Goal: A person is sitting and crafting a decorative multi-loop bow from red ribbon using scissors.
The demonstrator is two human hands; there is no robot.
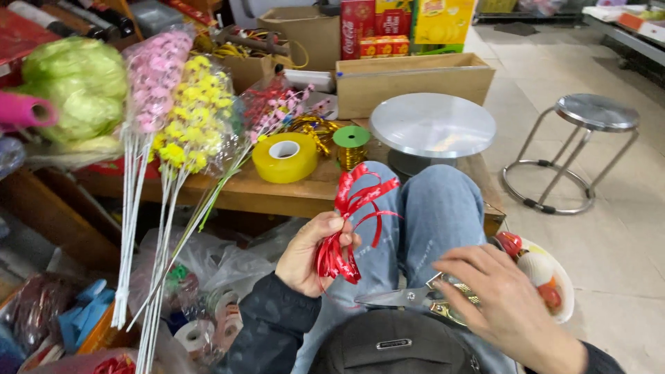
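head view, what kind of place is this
Probably a small gift or flower-wrapping shop. Wrapped artificial flower stems stand by a wooden table with a yellow tape roll, and the left hand holds curled red ribbon.

Glossy red ribbon (pixel 350 221), shiny metal scissors (pixel 409 298), brushed metal turntable (pixel 433 125), wooden table (pixel 277 194)

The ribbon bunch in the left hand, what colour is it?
Red, with small light markings, pinched in the left hand: the ribbon bunch shows best in the head view.
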